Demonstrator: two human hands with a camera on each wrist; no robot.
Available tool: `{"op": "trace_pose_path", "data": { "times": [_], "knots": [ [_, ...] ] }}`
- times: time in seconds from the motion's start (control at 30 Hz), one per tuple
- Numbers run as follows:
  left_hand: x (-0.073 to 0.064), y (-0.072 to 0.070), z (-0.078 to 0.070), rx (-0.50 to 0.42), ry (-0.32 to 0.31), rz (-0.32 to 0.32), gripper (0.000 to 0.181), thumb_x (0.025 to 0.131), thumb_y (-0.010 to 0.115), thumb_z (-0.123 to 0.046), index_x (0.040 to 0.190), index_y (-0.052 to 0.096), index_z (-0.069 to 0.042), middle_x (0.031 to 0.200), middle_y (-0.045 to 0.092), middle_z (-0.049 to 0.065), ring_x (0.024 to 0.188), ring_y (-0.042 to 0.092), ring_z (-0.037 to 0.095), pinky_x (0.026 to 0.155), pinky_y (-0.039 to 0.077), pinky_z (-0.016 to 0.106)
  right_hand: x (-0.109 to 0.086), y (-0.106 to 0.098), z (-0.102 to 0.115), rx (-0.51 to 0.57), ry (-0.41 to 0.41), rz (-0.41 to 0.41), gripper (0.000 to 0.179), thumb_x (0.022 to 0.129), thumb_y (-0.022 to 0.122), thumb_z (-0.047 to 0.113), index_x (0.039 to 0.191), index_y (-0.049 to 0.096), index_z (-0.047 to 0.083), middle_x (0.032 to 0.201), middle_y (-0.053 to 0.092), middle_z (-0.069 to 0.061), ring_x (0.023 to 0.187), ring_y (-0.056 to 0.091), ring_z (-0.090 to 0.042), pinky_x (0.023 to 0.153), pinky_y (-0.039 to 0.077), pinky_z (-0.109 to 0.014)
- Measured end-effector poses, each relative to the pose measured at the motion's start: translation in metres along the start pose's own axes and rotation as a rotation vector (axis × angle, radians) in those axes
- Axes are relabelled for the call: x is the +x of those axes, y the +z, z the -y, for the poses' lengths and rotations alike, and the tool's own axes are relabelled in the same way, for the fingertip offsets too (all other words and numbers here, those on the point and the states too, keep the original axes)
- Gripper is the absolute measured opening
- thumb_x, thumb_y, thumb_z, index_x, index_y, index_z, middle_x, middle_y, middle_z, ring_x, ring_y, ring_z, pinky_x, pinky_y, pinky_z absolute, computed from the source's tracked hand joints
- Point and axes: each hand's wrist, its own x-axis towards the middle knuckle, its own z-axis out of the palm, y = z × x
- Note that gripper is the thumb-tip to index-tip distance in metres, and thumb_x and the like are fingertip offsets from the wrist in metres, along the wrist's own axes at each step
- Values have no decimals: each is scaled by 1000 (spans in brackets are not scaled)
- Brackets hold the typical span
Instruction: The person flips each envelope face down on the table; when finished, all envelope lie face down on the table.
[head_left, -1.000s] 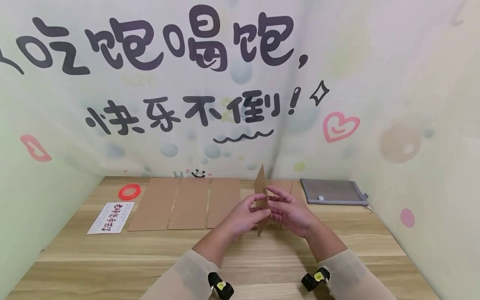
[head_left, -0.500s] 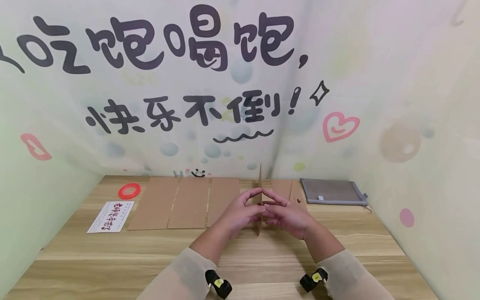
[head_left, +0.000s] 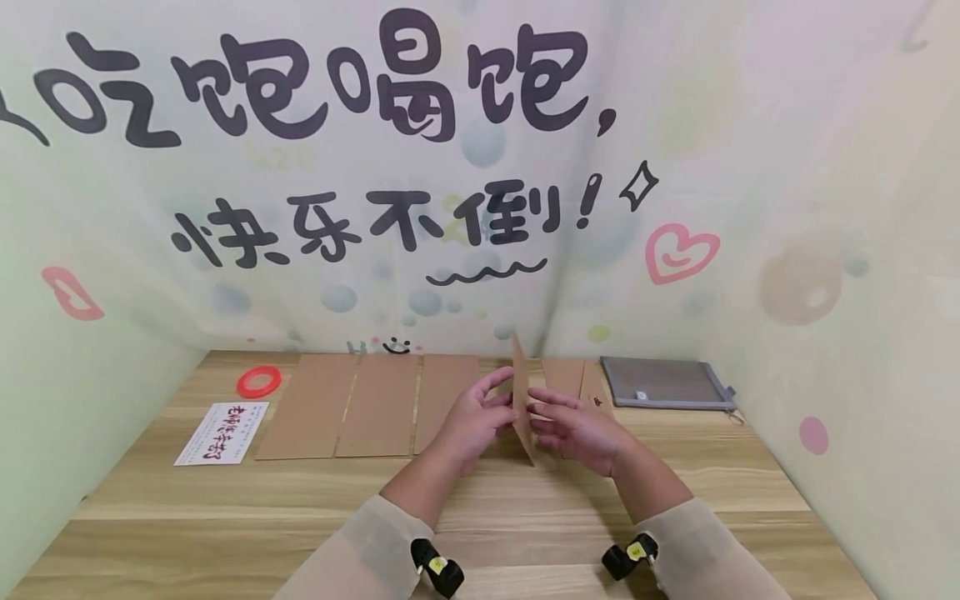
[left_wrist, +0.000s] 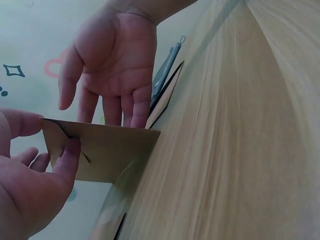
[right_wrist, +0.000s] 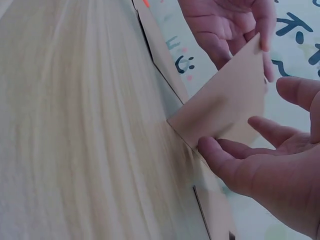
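Observation:
A thin brown cardboard sheet (head_left: 522, 408) stands on edge between my two hands, turned nearly edge-on to the head view. My left hand (head_left: 467, 423) is on its left side, thumb and fingertips at the board. In the left wrist view the thumb (left_wrist: 69, 157) lies against the board's face, beside a small dark mark. My right hand (head_left: 581, 432) is on the other side, fingers loosely extended. Seen from the right wrist, one of its fingertips (right_wrist: 207, 145) sits right at the lower part of the board (right_wrist: 220, 105).
Left of my hands, three brown cardboard sheets (head_left: 377, 408) lie side by side. Beyond them are a red ring (head_left: 258, 382) and a white card (head_left: 222, 434) with red writing. To the right are more cardboard pieces (head_left: 564, 375) and a grey mesh pouch (head_left: 667, 384).
The standing board has swung slightly, and its left face no longer shows as at first. The right fingers have drawn a little lower and apart from the left hand's fingertips.

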Motion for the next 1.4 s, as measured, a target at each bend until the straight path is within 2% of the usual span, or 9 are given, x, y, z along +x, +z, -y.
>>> {"op": "trace_pose_path", "data": {
  "times": [0.13, 0.27, 0.53, 0.63, 0.77, 0.93, 1.17, 1.4],
  "knots": [
    [2, -3, 3, 16, 1, -29, 69, 96, 63, 5, 161, 49, -14, 157, 57, 23, 147, 56, 34, 97, 60, 33, 0, -4, 0, -11, 7, -44, 63, 115, 40, 24, 170, 18, 0, 174, 24, -31, 162, 28, -47, 132, 29, -59],
    [4, -7, 7, 51, -1, -49, 69, 94, 64, 5, 160, 49, -12, 157, 57, 24, 148, 55, 35, 97, 61, 34, 0, -8, 0, -14, 17, -90, 65, 114, 44, 24, 168, 20, -3, 173, 27, -32, 162, 28, -46, 132, 31, -57],
    [2, -13, 9, 245, -20, -129, 72, 88, 62, 2, 158, 50, -6, 154, 59, 21, 144, 55, 36, 93, 57, 31, 2, -15, 0, -15, 1, -126, 66, 113, 47, 22, 167, 20, -6, 172, 28, -32, 163, 26, -45, 132, 29, -57],
    [2, -14, 11, 276, -21, -142, 69, 91, 60, -2, 159, 47, 0, 159, 54, 23, 148, 51, 38, 109, 55, 41, 2, -17, -1, -12, 3, -138, 65, 114, 46, 21, 167, 21, -6, 172, 27, -31, 163, 26, -44, 133, 28, -57],
    [2, -14, 13, 323, -35, -154, 65, 96, 59, -7, 158, 45, 5, 164, 49, 24, 155, 45, 39, 128, 38, 54, 3, -19, -2, -14, 4, -146, 64, 114, 45, 20, 167, 20, -7, 173, 25, -32, 164, 24, -44, 133, 27, -57],
    [1, -15, 14, 363, -64, -133, 64, 98, 58, -11, 158, 45, 6, 164, 49, 25, 156, 43, 41, 129, 36, 55, 3, -20, -2, -13, 5, -156, 64, 114, 45, 20, 167, 21, -7, 172, 26, -33, 163, 25, -45, 133, 27, -57],
    [0, -13, 14, 488, -74, -109, 66, 96, 60, -19, 157, 48, 2, 162, 49, 27, 152, 49, 38, 126, 41, 54, 5, -18, -5, 1, -5, -144, 64, 114, 46, 18, 166, 20, -9, 174, 23, -31, 164, 23, -43, 133, 27, -56],
    [-1, -14, 10, 523, -72, -107, 65, 96, 60, -21, 156, 50, 1, 160, 52, 26, 151, 49, 38, 127, 40, 55, 6, -18, -6, 19, -6, -144, 62, 114, 44, 18, 166, 21, -8, 174, 23, -30, 165, 23, -42, 133, 27, -56]
  ]
}}
